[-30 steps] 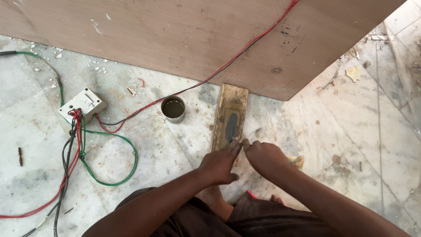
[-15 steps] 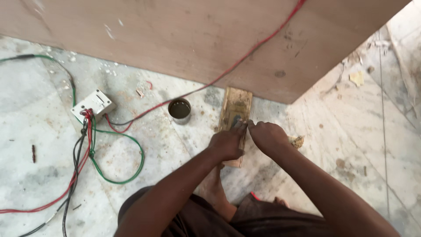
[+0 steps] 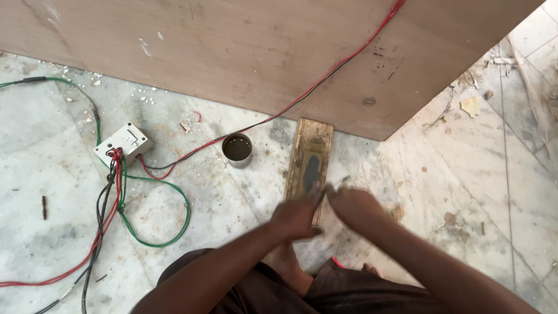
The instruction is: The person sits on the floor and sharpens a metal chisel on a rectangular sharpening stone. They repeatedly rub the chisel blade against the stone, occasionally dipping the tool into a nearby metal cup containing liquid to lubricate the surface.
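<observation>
A long sharpening stone in a worn wooden holder (image 3: 308, 160) lies on the marble floor, its far end against a plywood board (image 3: 261, 52). Both hands hover over its near end and are motion-blurred. My left hand (image 3: 295, 218) reaches its fingers onto the lower end of the stone. My right hand (image 3: 356, 206) is just to the right of it and pinches a small thin metal blade (image 3: 343, 181) at the fingertips. Whether my left hand also grips the blade is lost in the blur.
A small round tin of dark liquid (image 3: 237, 148) stands left of the stone. Farther left a white switch box (image 3: 123, 142) sits among red, green and black wires (image 3: 154, 224). A red-black cable (image 3: 325, 78) crosses the board. My knees and bare foot (image 3: 288, 267) are below.
Both hands have drawn back from the middle of the stone toward its near end and have parted slightly. The view has shifted a little.
</observation>
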